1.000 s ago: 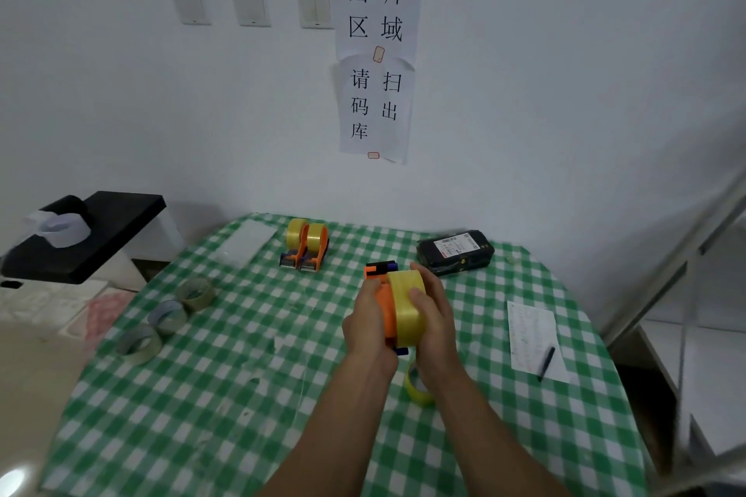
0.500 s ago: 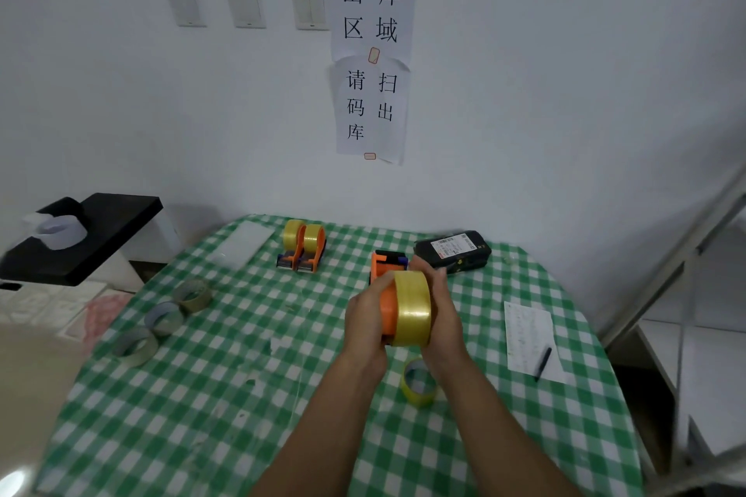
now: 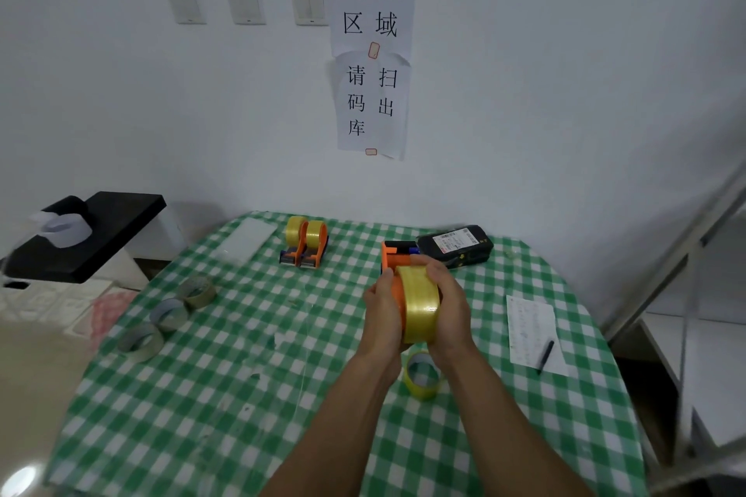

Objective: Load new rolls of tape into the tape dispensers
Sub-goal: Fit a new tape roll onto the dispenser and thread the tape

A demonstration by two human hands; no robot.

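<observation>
While clamped between two palms just above the checked tablecloth, held edge-on toward the camera: a full yellow tape roll, flush against the orange tape dispenser. Compared with a second ago, lifted a little and swung slightly rightward, with more of the dispenser's head showing beyond the fingertips, and the nearly spent yellow ring under the wrists now uncovered. Probably marks the pressing-on stage: roll being pushed onto the hub, free end not yet led to the cutter. Hub itself hidden behind roll and fingers, so seating impossible to confirm.

Left hand: wrapped against the dispenser's orange side, thumb up near its neck, gripping firmly. Right hand: cupped over the roll's outer face, fingers bent across its upper rim, squeezing toward the left palm. Neither spread wide; both closed around the load.

Well beyond the left hand's knuckles, two loaded orange dispensers side by side. Just past the right hand's fingertips, a black handheld scanner. Far out to the left of the left hand, three nearly spent tape rolls in a loose row. Off to the right of the right hand, a printed sheet with a pen on it. Likely next: free end drawn over the roller toward the blade.
</observation>
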